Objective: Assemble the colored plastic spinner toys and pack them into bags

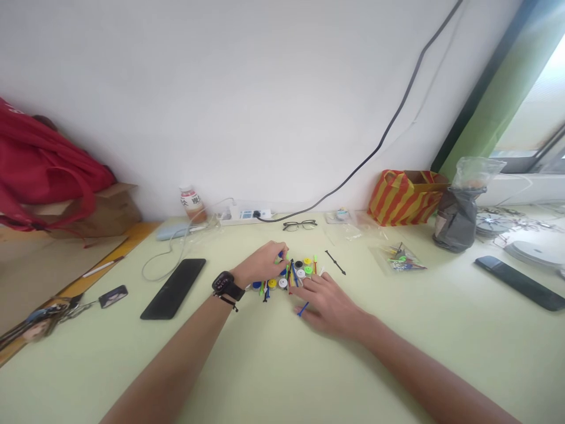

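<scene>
A small heap of coloured plastic parts lies on the table between my hands: round discs such as a yellow disc [272, 284] and a white disc [283, 283], mixed with thin sticks. My left hand [263, 262], a black watch on its wrist, reaches over the heap's left side with curled fingers. Blue bits show by its fingertips; what they grip is hidden. My right hand [325, 301] lies low at the heap's right edge, fingers stretched and apart. A blue stick [302, 309] lies by its thumb. Off to the right rests a black arrow-shaped stick [335, 262].
A black phone [173, 289] lies left of the heap. Behind are glasses [300, 225], a power strip [245, 216] and a bottle [193, 204]. To the right sit a bag of parts [401, 259], a striped bag [404, 197], a grey bag [457, 218] and a dark slab [519, 282].
</scene>
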Demonstrator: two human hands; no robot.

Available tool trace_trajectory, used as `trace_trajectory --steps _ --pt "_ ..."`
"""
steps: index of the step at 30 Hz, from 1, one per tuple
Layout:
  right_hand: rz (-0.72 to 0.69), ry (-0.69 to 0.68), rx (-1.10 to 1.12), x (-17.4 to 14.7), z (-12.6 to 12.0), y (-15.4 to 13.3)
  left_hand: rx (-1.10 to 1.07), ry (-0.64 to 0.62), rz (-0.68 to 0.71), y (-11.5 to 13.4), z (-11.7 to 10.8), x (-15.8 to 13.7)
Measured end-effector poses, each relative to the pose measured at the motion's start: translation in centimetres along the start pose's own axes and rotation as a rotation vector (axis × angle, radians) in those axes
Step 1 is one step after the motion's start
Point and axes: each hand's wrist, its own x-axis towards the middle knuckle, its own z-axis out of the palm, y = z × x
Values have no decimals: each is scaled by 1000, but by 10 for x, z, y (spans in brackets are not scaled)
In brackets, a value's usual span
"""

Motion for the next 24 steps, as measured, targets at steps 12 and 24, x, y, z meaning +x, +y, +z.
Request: trace_trajectory --steps 12,24 --pt "47 20 -30 0 2 5 1 32 -12 -4 15 2" --pt "94 66 -36 -1 3 8 26 34 -34 -7 10 1"
